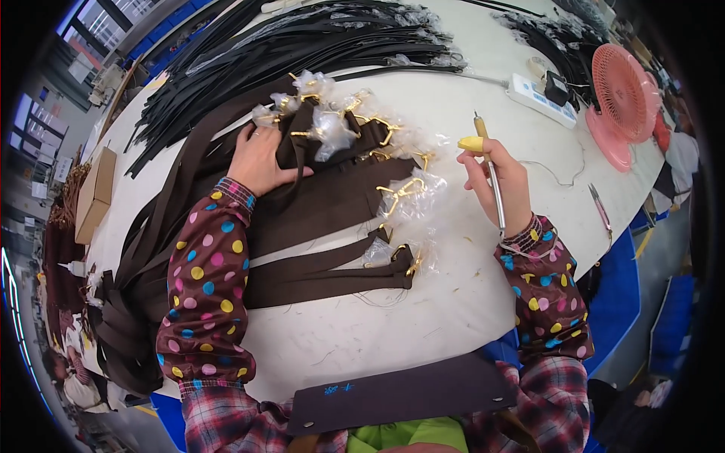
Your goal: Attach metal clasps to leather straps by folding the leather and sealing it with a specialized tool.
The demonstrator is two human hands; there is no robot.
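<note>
My left hand (260, 162) lies over a pile of dark brown webbing straps (317, 200), its thumb spread from the fingers; some fingertips are hidden among the straps. Right by it are gold metal clasps (400, 195) at the strap ends, several wrapped in clear plastic (332, 134). Off to the right, above the white table (377, 325), my right hand (502, 181) closes round a slim pen-shaped metal tool (495, 189). Its thin tip points up and away from me. A yellow finger cover (470, 143) sits on one finger of that hand.
Black straps (302, 57) are heaped across the far side. At the far right stand a pink fan (623, 94) and a white power strip (540, 100). Another thin pen-like tool (600, 208) lies near the right edge. A cardboard box (94, 196) is at the left.
</note>
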